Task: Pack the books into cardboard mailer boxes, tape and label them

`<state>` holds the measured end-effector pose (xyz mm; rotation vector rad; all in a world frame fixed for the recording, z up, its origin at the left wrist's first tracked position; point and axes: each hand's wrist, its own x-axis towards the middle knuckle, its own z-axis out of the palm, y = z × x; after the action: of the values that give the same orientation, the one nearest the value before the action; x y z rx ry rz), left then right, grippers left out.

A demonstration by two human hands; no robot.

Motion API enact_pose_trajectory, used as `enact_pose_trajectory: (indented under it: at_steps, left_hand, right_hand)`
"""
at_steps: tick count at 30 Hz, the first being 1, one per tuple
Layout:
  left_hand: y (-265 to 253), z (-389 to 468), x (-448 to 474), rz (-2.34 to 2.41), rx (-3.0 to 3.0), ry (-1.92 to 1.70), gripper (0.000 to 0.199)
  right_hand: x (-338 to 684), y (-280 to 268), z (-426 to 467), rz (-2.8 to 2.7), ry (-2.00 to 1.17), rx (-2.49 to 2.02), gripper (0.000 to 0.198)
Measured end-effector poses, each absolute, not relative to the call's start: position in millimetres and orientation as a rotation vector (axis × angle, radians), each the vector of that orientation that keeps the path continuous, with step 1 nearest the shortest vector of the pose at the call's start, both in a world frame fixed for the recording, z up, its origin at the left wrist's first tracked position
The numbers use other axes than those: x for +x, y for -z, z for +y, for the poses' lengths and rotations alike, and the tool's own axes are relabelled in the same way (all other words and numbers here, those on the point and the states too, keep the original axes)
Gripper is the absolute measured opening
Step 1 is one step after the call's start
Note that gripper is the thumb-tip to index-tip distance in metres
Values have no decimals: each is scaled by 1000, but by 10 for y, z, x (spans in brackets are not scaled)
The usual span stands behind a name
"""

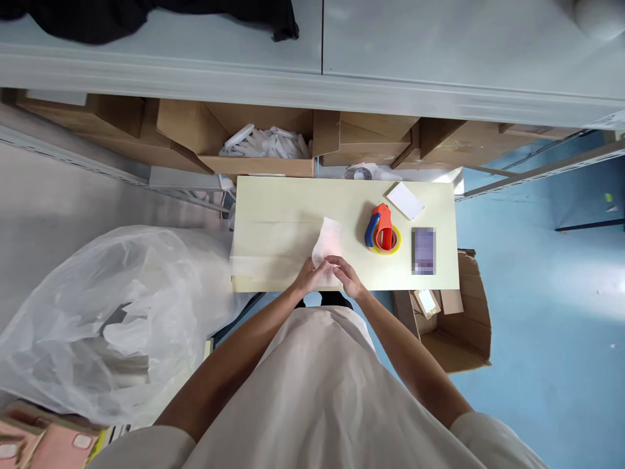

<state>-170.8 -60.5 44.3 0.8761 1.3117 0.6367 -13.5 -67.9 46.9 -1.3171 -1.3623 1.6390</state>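
Observation:
Near the front edge of the pale yellow table (273,202), a thin, soft white sheet or pouch (327,236) with a faint pink tint stands up between my hands. My left hand (307,276) pinches its lower left side. From the right, my right hand (347,277) grips its lower edge, with the thumb and fingers drawn together. The two hands almost touch. Whether the white piece has anything inside cannot be made out. To the right of the hands lies a red and blue tape dispenser (382,229) with a yellowish roll.
A white box (405,200) and a blurred purple rectangle (423,251) lie on the table's right. Behind, an open carton (258,167) holds several white pieces. A large clear plastic bag (122,312) stands left; another open carton (463,312) sits below right. A grey shelf (303,81) spans above.

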Motion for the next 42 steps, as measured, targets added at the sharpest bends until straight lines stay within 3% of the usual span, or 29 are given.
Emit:
enact_pose_trajectory:
  at_steps: [6, 13, 17, 21, 25, 29, 35, 39, 42]
  left_hand:
    - [-187, -546, -1991, 1605, 876, -479, 22]
    - [-266, -730, -1927, 1767, 1312, -487, 63]
    - [-183, -707, -1771, 1685, 1282, -305, 58]
    - [-76, -648, -1770, 1715, 1204, -288, 54]
    - [-33, -657, -1806, 1731, 1076, -341, 54]
    - [2, -668, -1657, 1650, 1012, -398, 55]
    - [-26, -570, -1206, 1478, 1061, -407, 48]
    - [-90, -482, -1154, 1430, 1068, -424, 25]
    - [-137, -447, -1311, 1365, 997, -480, 28]
  right_hand:
    - [-376, -280, -613, -1282, -1804, -1354, 53]
    - [-430, -174, -621, -1397, -1714, -1444, 44]
    - [-395, -144, -667, -1471, -1527, -1517, 36]
    - [-343, -42, -688, -1198, -1216, -1908, 45]
    - [-279, 42, -605, -879, -1438, -1883, 51]
    - [-92, -12, -521, -746, -1615, -1766, 39]
    - [237, -274, -531, -770, -1472, -1727, 35]
    - [181, -384, -481, -859, -1436, -1743, 34]
    - [-27, -366, -415, -856, -1479, -1741, 37]
